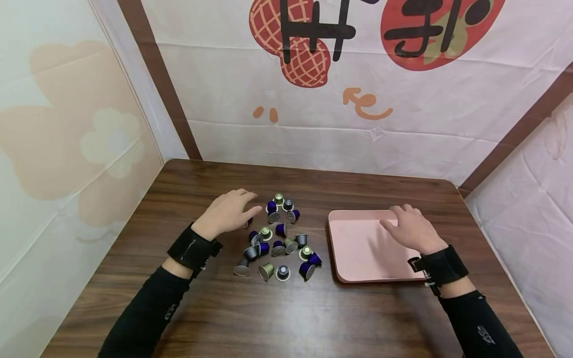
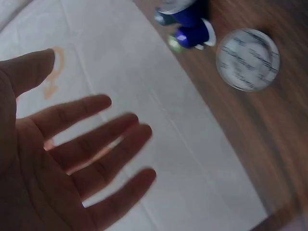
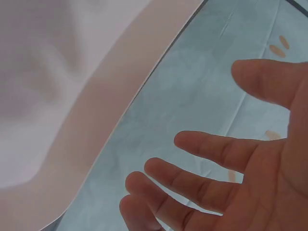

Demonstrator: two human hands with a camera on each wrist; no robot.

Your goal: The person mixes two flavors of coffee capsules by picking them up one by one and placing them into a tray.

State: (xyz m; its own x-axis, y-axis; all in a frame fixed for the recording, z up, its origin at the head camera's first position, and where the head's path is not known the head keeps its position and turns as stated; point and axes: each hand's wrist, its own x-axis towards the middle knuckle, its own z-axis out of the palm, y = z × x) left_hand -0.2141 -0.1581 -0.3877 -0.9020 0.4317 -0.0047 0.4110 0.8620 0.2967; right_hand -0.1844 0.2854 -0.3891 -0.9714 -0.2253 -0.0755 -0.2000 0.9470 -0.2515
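Observation:
Several coffee capsules in green, blue and grey lie scattered mid-table, among them a green capsule (image 1: 266, 271), a dark blue capsule (image 1: 306, 270) and a grey capsule (image 1: 241, 267). Just left of this group is my left hand (image 1: 226, 214), fingers extended and thumb apart, partly covering a capsule beneath it. Its palm holds nothing in the left wrist view, where a foil-lidded capsule (image 2: 248, 59) lies beyond the fingertips. Over the right part of the pink tray (image 1: 353, 248) hovers my right hand (image 1: 414, 231), its fingers loosely spread and nothing between them.
The wooden table (image 1: 286, 318) meets a printed white cloth (image 1: 313, 144) along its far edge. More cloth hangs at the left and right sides. The tray stands to the right of the capsules. Black bands (image 1: 193, 248) circle both wrists.

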